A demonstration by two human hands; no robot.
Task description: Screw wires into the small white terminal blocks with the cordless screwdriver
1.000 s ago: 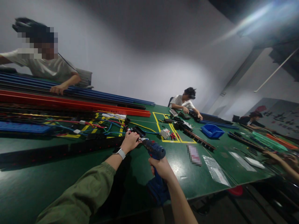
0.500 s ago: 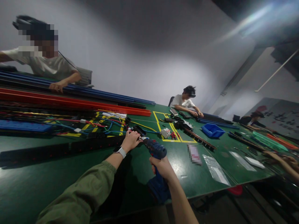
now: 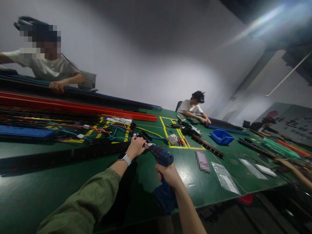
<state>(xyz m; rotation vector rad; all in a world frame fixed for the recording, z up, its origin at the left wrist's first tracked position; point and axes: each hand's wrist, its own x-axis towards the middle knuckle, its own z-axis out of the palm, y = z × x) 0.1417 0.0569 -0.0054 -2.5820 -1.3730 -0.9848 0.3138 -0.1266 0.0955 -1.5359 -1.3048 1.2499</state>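
Observation:
My right hand [image 3: 169, 175] is wrapped round the handle of a blue cordless drill [image 3: 163, 156], whose tip points left. At that tip, my left hand [image 3: 136, 146] has its fingers closed at the end of a long black strip [image 3: 92, 152] lying on the green table [image 3: 97, 182]. Whatever small part sits between my left fingertips is too small to make out. Beyond that hand lie a black piece [image 3: 143, 136] and blue, red and yellow wires [image 3: 117, 130]. A grey-white connector block [image 3: 172, 139] rests to the right of them.
Long orange-red channels [image 3: 97, 110] and a blue strip [image 3: 26, 131] lie at left. A blue bin [image 3: 221, 136], a plastic bag [image 3: 225, 178] and a copper-coloured strip [image 3: 208, 146] are at right. Several people sit round the table; one person's hand [image 3: 58, 86] rests on the far rails.
My hands and the drill have barely moved. Across the table, the left person's hand has shifted slightly left, with the dark rails under it. The farther person has moved a little.

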